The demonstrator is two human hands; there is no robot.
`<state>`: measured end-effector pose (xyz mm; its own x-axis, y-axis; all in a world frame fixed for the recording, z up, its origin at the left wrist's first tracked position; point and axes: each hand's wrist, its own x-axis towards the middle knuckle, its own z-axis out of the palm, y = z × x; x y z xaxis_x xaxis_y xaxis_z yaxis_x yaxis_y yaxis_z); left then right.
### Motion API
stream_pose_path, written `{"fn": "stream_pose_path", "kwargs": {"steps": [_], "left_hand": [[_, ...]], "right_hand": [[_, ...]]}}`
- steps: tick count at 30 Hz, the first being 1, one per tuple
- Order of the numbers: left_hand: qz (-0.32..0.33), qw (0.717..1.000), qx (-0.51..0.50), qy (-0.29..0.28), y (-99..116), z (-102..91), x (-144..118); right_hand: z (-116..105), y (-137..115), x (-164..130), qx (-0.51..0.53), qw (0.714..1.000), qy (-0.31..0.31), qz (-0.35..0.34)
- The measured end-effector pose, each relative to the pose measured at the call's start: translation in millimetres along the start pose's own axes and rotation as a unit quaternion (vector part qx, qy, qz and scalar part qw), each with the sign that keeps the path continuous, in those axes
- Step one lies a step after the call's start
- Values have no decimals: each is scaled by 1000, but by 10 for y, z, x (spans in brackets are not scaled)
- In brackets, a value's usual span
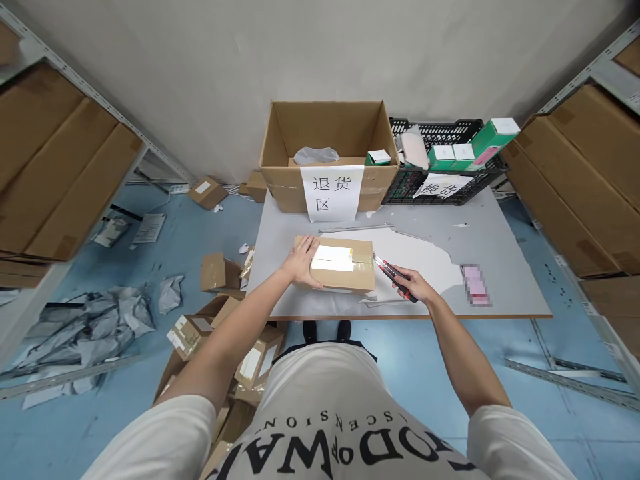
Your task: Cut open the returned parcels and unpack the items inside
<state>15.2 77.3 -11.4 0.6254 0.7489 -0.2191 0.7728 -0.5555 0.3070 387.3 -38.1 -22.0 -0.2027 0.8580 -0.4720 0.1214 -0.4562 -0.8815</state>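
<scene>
White shirt filling the near edge. Left hand [303,261] is pressing flat, fingers spread, on the parcel [341,265] at mid-table [500,233]; right hand [415,285] is gripping a cutter [395,278], tip touching the parcel's right end. Best slicing shallow, away from the holding hand. Blade hard to make out.

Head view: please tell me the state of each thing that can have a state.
Small parcel: closed, taped, flat on table.
Utility knife: blade at parcel's right edge.
Left hand: flat on parcel.
Right hand: closed around knife.
Large carton: open on top.
Black crate: open, holding green boxes.
</scene>
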Motion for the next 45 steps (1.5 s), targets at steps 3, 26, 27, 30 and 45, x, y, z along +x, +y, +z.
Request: {"fn": "stream_pose_path", "kwargs": {"steps": [3, 26, 27, 30, 45], "left_hand": [[6, 1000, -3, 7, -11, 11, -4], [19, 999, -23, 19, -61, 83, 24], [20, 999, -23, 19, -61, 85, 24], [18, 999, -26, 22, -70, 92, 20], [52, 998, -16, 16, -121, 89, 1]], "right_hand": [[-38, 35, -27, -4, 1000, -3, 8], [45, 178, -250, -3, 1000, -6, 16], [52, 189, -271, -3, 1000, -5, 17], [94, 218, -334, -6, 1000, -5, 26], [193, 397, -659, 5, 1000, 2, 29]]}}
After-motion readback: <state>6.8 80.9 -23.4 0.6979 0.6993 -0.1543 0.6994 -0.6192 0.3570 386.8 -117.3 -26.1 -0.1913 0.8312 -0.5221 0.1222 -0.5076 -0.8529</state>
